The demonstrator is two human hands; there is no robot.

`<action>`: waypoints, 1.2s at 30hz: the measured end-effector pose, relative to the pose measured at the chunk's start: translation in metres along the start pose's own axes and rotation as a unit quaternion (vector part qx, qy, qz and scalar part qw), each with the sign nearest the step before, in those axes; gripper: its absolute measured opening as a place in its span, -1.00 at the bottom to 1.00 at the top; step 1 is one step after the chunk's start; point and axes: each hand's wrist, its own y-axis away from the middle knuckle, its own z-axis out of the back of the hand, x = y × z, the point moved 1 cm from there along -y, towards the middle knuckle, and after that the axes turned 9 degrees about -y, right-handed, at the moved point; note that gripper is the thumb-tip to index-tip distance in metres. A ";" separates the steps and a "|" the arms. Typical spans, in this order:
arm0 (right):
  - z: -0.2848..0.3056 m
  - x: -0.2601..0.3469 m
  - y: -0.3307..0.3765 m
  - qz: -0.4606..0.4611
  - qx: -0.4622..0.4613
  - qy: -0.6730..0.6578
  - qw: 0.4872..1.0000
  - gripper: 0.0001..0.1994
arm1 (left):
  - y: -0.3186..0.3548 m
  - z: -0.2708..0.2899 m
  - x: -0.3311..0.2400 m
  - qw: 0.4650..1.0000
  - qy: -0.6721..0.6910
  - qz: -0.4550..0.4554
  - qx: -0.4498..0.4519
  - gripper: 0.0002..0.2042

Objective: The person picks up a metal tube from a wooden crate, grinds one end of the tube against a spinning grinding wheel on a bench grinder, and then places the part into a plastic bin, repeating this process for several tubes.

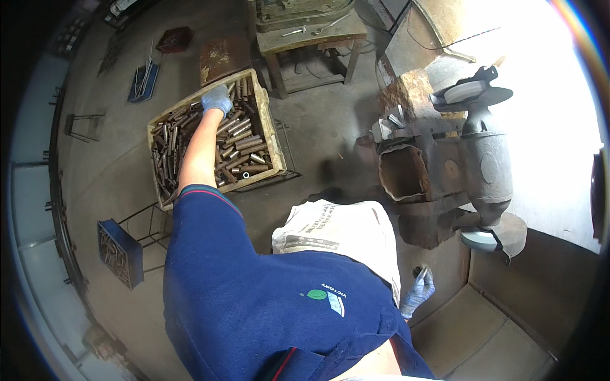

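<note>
My left hand [216, 100], in a blue-grey glove, reaches over the far part of a pale plastic crate [272, 136]. Its fingers point down among the metal tubes [242, 141] and are hidden, so whether they grip one does not show. The short tubes fill the crate in a loose heap, some rusty brown, some shiny. Low on my right side, my right hand [418, 295], gloved the same way, has its fingers drawn together. A small dark piece shows at its fingertips, too indistinct to name.
A grey bench grinder [488, 168] with two wheels stands at the right, beside a rusty open metal box [404, 173]. A workbench [311, 39] with hand tools is at the back. Blue bins [121, 254] sit at the left. A white apron [337, 225] covers my lap.
</note>
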 end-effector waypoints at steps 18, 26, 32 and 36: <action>-0.091 0.105 -0.035 0.241 0.209 -0.039 0.947 -0.62 | 0.236 0.170 -0.239 0.611 0.449 -0.609 -0.233 -0.79; -0.058 0.051 -0.032 0.143 0.024 -0.173 0.974 -0.81 | 0.314 0.177 -0.343 0.448 0.464 -0.755 -0.116 -0.86; -0.042 0.053 -0.030 0.144 -0.076 -0.231 0.959 -0.88 | 0.331 0.173 -0.380 0.398 0.510 -0.761 -0.046 -0.90; -0.036 0.055 -0.031 0.147 -0.121 -0.218 0.957 -0.84 | 0.333 0.175 -0.404 0.355 0.511 -0.783 -0.003 -0.88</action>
